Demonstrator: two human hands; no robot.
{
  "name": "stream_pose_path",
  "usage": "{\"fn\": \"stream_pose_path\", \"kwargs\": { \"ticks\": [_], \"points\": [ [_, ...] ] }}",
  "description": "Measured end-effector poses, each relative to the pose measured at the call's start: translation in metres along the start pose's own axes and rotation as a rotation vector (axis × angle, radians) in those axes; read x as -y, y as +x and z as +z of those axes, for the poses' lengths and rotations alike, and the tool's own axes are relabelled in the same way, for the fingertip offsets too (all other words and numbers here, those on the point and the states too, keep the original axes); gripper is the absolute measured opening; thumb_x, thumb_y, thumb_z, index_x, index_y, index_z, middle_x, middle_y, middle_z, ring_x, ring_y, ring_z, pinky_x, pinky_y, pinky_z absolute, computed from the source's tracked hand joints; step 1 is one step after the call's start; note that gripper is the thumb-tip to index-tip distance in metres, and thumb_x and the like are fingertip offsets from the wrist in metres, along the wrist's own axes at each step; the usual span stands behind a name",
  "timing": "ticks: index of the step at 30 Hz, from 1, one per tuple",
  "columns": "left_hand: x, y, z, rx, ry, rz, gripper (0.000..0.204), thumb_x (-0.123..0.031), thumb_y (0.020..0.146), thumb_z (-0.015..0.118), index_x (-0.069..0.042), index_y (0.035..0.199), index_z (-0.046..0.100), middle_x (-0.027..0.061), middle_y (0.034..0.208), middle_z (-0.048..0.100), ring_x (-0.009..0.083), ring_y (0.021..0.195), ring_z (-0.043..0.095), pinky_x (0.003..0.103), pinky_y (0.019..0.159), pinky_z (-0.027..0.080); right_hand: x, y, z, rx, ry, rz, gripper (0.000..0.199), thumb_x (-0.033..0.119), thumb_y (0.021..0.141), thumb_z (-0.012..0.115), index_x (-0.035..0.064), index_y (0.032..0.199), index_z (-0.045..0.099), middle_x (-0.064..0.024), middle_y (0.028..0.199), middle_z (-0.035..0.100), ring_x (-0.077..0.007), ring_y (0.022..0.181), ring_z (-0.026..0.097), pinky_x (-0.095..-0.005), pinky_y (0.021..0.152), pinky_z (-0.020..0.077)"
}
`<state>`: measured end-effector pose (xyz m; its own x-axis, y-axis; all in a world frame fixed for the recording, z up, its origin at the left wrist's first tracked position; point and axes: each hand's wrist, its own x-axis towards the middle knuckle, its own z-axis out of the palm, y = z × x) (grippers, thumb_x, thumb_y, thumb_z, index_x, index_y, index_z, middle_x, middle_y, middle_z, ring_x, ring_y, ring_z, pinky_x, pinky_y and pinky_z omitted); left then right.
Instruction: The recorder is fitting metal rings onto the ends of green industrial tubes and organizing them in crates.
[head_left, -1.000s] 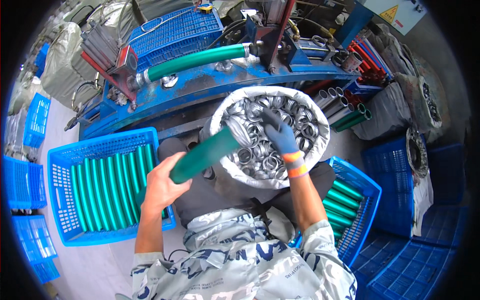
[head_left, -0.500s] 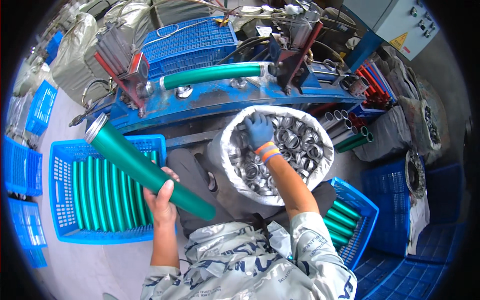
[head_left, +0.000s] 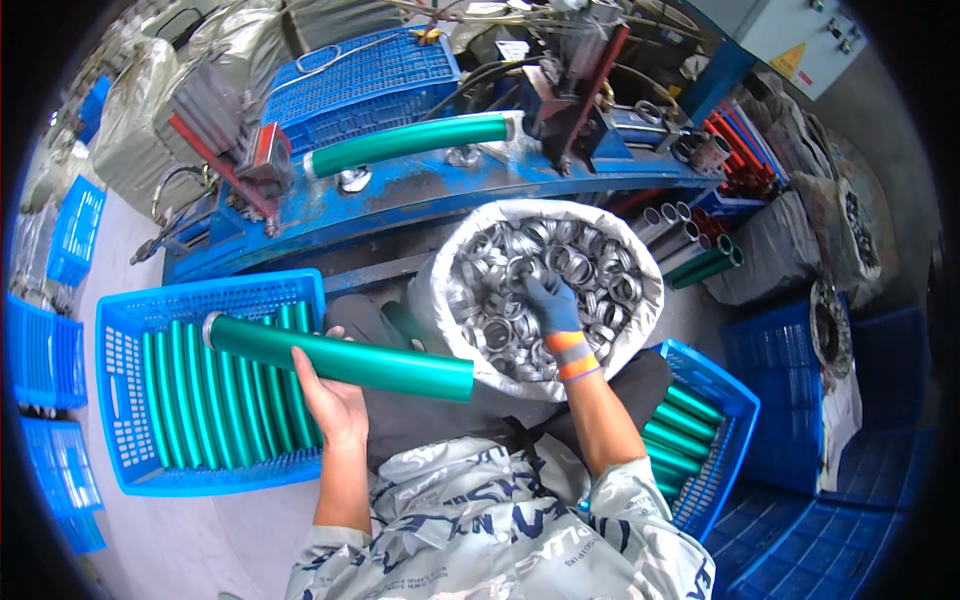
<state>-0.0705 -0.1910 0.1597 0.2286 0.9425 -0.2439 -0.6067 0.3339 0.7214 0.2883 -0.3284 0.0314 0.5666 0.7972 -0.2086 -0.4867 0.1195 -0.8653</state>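
Observation:
My left hand (head_left: pixel 335 395) is closed around a shiny green tube (head_left: pixel 390 365). The tube lies nearly level across my lap, with a silver collar on its left end and a plain right end by the bin. My right hand (head_left: pixel 550 302), in a blue glove with an orange-and-grey cuff, is down among the loose metal rings. Its fingers are curled at a metal ring (head_left: pixel 522 271), with their tips partly hidden. The rings fill a round bin (head_left: pixel 650 310) lined with whitish sheeting, which stands in front of me.
A blue crate (head_left: pixel 210 487) of green tubes stands at left, another blue crate (head_left: pixel 735 440) at right. Beyond the bin, a blue machine bench (head_left: pixel 400 190) carries a green tube (head_left: pixel 410 143) between two clamps. Loose tubes (head_left: pixel 700 265) lie right of the bin.
The tube in my left hand has swung toward level, its collared end lower and its plain end farther right, near the bin. My right hand has moved right and nearer to me within the rings.

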Motion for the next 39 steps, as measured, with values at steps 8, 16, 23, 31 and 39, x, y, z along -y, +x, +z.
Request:
{"fn": "stream_pose_path", "kwargs": {
  "ticks": [8, 16, 23, 31, 39],
  "points": [
    [0.028, -0.008, 0.031, 0.035, -0.038, -0.144, 0.06, -0.057, 0.114, 0.067, -0.012, 0.153, 0.059, 0.0178, 0.145, 0.072, 0.0308, 0.133, 0.07, 0.049, 0.114, 0.058, 0.06, -0.094, 0.048, 0.187, 0.376, -0.034, 0.071, 0.048, 0.095, 0.093, 0.0124, 0.149, 0.063, -0.0072, 0.14, 0.072, -0.0277, 0.126, 0.076, -0.0429, 0.098, 0.0691],
    [0.029, -0.018, 0.043, 0.167, 0.034, -0.006, 0.06, -0.053, 0.115, 0.066, -0.004, 0.149, 0.063, 0.017, 0.15, 0.071, 0.0314, 0.138, 0.071, 0.05, 0.119, 0.059, 0.074, -0.107, 0.064, 0.129, 0.201, -0.16, 0.069, -0.013, 0.088, 0.08, 0.0023, 0.153, 0.061, -0.0098, 0.142, 0.071, -0.0166, 0.121, 0.073, -0.0327, 0.095, 0.0651],
    [0.026, -0.017, 0.033, 0.148, 0.08, 0.056, 0.056, -0.051, 0.115, 0.068, -0.007, 0.15, 0.064, 0.0155, 0.149, 0.071, 0.0303, 0.137, 0.071, 0.051, 0.119, 0.059, 0.084, -0.107, 0.073, 0.142, 0.051, -0.072, 0.086, -0.015, 0.09, 0.083, -0.0065, 0.168, 0.05, -0.015, 0.145, 0.073, -0.0214, 0.122, 0.074, -0.0362, 0.102, 0.0642],
    [0.035, -0.002, 0.018, 0.185, 0.047, 0.025, 0.052, -0.043, 0.115, 0.07, -0.011, 0.155, 0.061, 0.015, 0.149, 0.071, 0.0335, 0.141, 0.068, 0.054, 0.117, 0.06, 0.115, -0.095, 0.094, 0.201, -0.162, -0.047, 0.081, -0.007, 0.086, 0.093, -0.0061, 0.16, 0.061, -0.0113, 0.132, 0.079, -0.0158, 0.114, 0.075, -0.0325, 0.1, 0.0626],
    [0.035, 0.003, 0.022, 0.073, -0.225, -0.206, 0.065, -0.052, 0.112, 0.072, -0.001, 0.151, 0.064, 0.0177, 0.152, 0.07, 0.032, 0.141, 0.068, 0.049, 0.122, 0.058, 0.097, -0.088, 0.138, 0.314, 0.299, -0.416, 0.128, -0.01, 0.077, 0.099, 0.003, 0.181, 0.025, -0.0214, 0.158, 0.066, -0.0231, 0.138, 0.068, -0.0387, 0.116, 0.0576]
  ]
}}
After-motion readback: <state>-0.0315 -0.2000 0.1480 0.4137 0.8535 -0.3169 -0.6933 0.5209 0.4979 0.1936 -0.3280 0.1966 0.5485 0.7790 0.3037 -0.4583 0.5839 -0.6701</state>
